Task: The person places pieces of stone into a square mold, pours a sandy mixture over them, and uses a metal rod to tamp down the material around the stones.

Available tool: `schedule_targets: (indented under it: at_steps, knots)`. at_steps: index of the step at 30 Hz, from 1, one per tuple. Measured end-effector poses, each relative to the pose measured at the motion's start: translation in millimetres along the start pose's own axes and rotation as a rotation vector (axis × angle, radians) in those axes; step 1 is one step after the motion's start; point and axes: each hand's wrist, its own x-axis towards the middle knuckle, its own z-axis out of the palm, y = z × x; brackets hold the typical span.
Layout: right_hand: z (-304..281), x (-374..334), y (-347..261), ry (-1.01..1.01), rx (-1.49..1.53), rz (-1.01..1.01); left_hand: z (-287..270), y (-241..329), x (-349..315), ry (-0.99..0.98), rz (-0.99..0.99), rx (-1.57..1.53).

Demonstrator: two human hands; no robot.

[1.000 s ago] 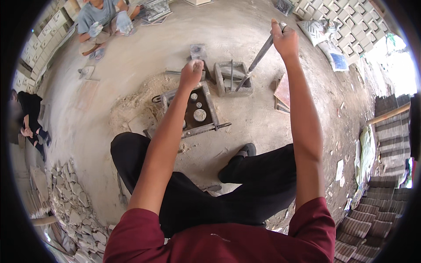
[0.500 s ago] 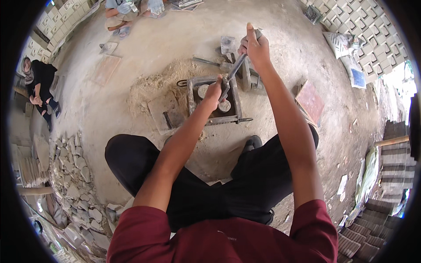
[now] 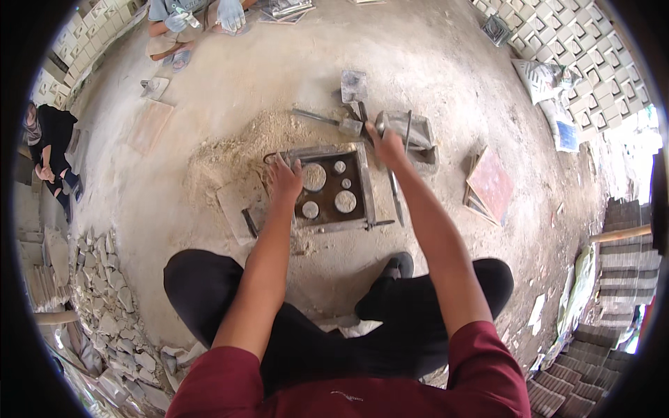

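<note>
Gripping metal rod (image 3: 394, 184) within right-hand fingers (image 3: 385, 143)

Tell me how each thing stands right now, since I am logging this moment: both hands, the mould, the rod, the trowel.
Left hand: palm down on the mould's left edge.
Right hand: closed around the rod's upper part.
Metal mould: flat on the ground, open-topped, four round discs inside.
Rod: held slanting beside the mould's right side.
Trowel: lying on the ground, unheld.

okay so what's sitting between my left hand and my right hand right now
In the head view, the square metal mould frame lies between the left hand and right hand; its dark inside shows four pale round discs.
</note>
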Motion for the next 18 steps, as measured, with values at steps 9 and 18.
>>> schedule_targets:
  at_steps: [9,18]
  knots:
    - [65,48,47,-0.02,0.181,-0.012,12,55,55,0.067,0.403,0.049]
    - [85,111,9,-0.037,0.329,-0.089,19,52,58,0.034,0.35,0.389]
